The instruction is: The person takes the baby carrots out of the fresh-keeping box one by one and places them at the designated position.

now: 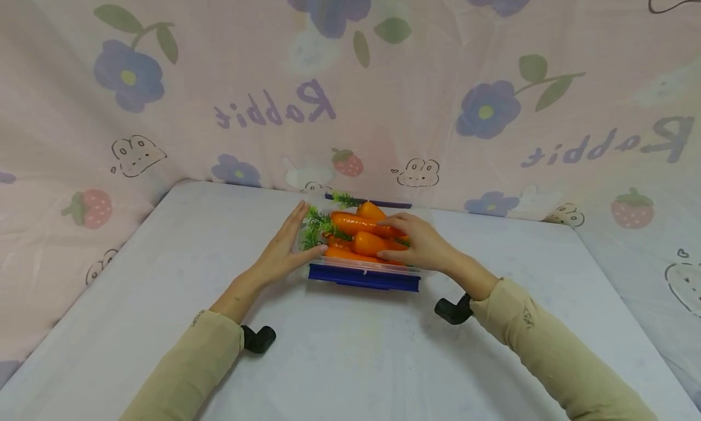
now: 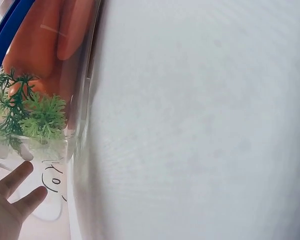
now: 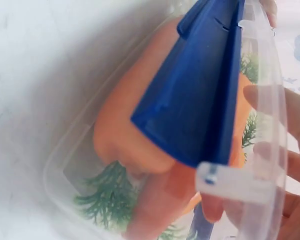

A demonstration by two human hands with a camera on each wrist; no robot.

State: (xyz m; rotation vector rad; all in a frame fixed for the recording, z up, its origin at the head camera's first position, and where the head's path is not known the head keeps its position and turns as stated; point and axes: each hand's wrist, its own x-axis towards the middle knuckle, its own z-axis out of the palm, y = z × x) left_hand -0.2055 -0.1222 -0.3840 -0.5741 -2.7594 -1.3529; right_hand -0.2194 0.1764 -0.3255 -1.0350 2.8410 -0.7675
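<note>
A clear plastic box (image 1: 364,270) with blue side flaps stands on the table, filled with several orange carrots (image 1: 350,222) and green sprigs (image 1: 314,226). My left hand (image 1: 282,253) lies along the box's left end, fingers straight, thumb on the near left corner. Into the right half reaches my right hand (image 1: 421,241); its thumb and fingers curl about a carrot (image 1: 368,243) on the pile. In the right wrist view, the clear wall and a blue flap (image 3: 195,95) partly cover these fingers, so their exact contact is hard to see.
The white table (image 1: 350,354) extends around the box. Behind it hangs a pink cloth (image 1: 383,104) printed with flowers, strawberries and rabbits. A black wrist-worn piece (image 1: 260,339) sticks out at the left cuff, and another black piece (image 1: 453,310) at the right cuff.
</note>
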